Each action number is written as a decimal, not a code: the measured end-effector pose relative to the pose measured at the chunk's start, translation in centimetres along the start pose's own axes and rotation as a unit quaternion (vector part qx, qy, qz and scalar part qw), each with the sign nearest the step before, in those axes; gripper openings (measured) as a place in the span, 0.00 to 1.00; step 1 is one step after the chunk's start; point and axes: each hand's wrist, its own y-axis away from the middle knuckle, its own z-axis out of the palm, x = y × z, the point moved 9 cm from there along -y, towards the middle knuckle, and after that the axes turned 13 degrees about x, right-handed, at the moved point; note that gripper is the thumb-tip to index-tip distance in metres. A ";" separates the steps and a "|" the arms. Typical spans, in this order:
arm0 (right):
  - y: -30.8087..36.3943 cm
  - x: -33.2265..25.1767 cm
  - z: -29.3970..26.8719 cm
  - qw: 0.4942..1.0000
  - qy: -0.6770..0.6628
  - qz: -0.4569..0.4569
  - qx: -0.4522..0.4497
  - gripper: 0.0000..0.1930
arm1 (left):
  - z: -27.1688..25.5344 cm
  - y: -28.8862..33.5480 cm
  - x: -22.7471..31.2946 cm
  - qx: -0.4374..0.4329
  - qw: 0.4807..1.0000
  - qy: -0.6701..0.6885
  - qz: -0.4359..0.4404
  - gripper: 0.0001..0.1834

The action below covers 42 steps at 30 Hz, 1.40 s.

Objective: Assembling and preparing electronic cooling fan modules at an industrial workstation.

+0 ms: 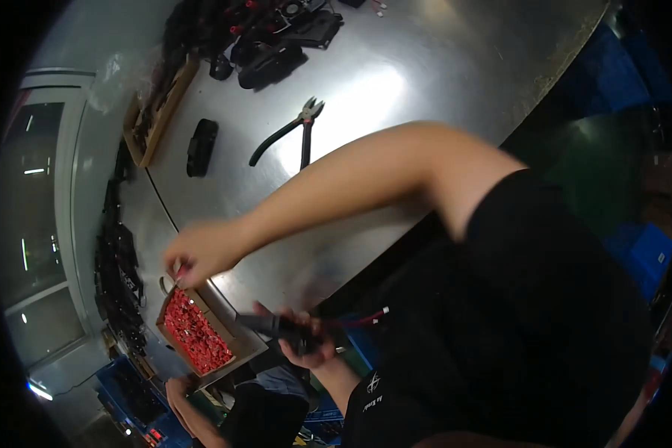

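Observation:
My right arm reaches across the metal table, and my right hand [205, 254] is over the far end of a cardboard box [218, 322]. Its fingers are pinched on a small red part [182, 272]. Many small red pieces [194, 332] fill the box. Closer to my body, my left hand [310, 349] is closed round a black plastic housing [280, 326], blurred by motion. Red and dark wires with a white connector [385, 310] extend toward my shirt, seemingly from the housing.
Cutting pliers [308, 123] and a black case [201, 148] lie on the metal table [440, 82]. Black parts [272, 66] are heaped beyond, beside a cardboard tray [157, 119]. A roll of tape [166, 284] adjoins the box. Another person's hand [178, 390] is near the box's lower end.

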 end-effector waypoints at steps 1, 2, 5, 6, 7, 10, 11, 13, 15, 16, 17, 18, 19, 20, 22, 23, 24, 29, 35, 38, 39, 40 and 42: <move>1.4 -1.0 -4.8 0.999 0.028 -0.011 0.023 0.17 | -3.8 -0.8 0.2 0.081 0.995 -0.050 -0.019 0.36; 3.2 -1.6 -8.7 0.998 0.050 0.023 0.030 0.15 | -2.8 -2.5 0.5 0.083 0.993 -0.079 -0.036 0.35; 8.7 -2.9 -20.6 0.968 0.022 0.169 0.184 0.12 | 5.5 -10.5 -0.4 0.048 0.973 -0.222 -0.025 0.36; 10.4 -4.0 -23.4 0.952 0.065 0.172 0.246 0.12 | 7.6 -12.8 -1.2 0.023 0.965 -0.258 -0.028 0.34; 12.2 -5.1 -26.2 0.943 0.159 0.131 0.261 0.12 | 9.5 -15.5 -2.9 -0.010 0.956 -0.292 -0.038 0.32; 12.5 -5.4 -27.4 0.935 0.014 0.131 0.329 0.10 | 13.1 -19.9 -5.7 -0.130 0.944 -0.279 -0.122 0.31; 12.1 -6.6 -27.4 0.940 -0.002 0.087 0.331 0.10 | 14.8 -20.1 -7.4 -0.178 0.937 -0.248 -0.168 0.33; 11.9 -7.3 -27.0 0.936 -0.022 0.107 0.335 0.10 | 16.2 -19.9 -9.8 -0.226 0.925 -0.213 -0.220 0.35; 11.9 -6.6 -26.9 0.930 0.013 0.174 0.323 0.10 | 16.4 -19.3 -11.7 -0.204 0.921 -0.080 -0.323 0.41; 11.8 -6.0 -27.7 0.933 0.042 0.153 0.324 0.11 | 15.8 -19.2 -12.2 -0.172 0.920 -0.134 -0.326 0.46; 11.7 -6.0 -28.4 0.931 0.065 0.132 0.334 0.11 | 15.0 -19.4 -12.6 -0.164 0.920 -0.123 -0.335 0.46; 11.5 -6.0 -29.2 0.929 0.073 0.121 0.342 0.12 | 14.6 -19.6 -12.4 -0.169 0.921 -0.050 -0.347 0.46; 11.3 -6.2 -30.0 0.927 0.085 0.112 0.348 0.12 | 14.3 -19.9 -12.5 -0.173 0.918 0.028 -0.355 0.46; 10.6 -6.8 -29.8 0.926 0.055 0.074 0.367 0.13 | 14.6 -20.1 -12.2 -0.150 0.929 0.023 -0.337 0.45; 10.7 -7.1 -29.4 0.930 0.078 0.097 0.347 0.13 | 14.8 -20.4 -12.8 -0.164 0.929 0.003 -0.332 0.45; 10.7 -7.3 -29.0 0.933 0.093 0.102 0.333 0.13 | 14.9 -20.4 -12.8 -0.189 0.927 -0.034 -0.324 0.47; 10.9 -6.8 -28.8 0.935 0.086 0.133 0.317 0.14 | 15.0 -20.5 -12.3 -0.178 0.930 -0.021 -0.321 0.47; 10.9 -7.0 -27.2 0.944 0.171 0.119 0.255 0.15 | 15.2 -20.4 -12.5 -0.195 0.933 -0.183 -0.242 0.57; 10.7 -8.5 -25.9 0.937 0.315 -0.003 0.148 0.15 | 16.2 -20.0 -12.6 -0.181 0.934 -0.227 -0.206 0.59; 10.9 -8.7 -26.8 0.924 0.314 0.001 0.220 0.11 | 16.4 -19.8 -12.6 -0.192 0.929 -0.260 -0.178 0.61; 10.9 -9.0 -26.4 0.923 0.314 0.001 0.220 0.11 | 16.6 -19.6 -12.5 -0.209 0.925 -0.274 -0.158 0.63; 11.3 -8.0 -26.6 0.929 0.264 0.092 0.241 0.11 | 16.6 -19.3 -12.5 -0.210 0.925 -0.274 -0.158 0.63; 12.0 -6.8 -26.5 0.925 0.210 0.181 0.260 0.10 | 16.5 -19.0 -12.3 -0.199 0.926 -0.299 -0.115 0.65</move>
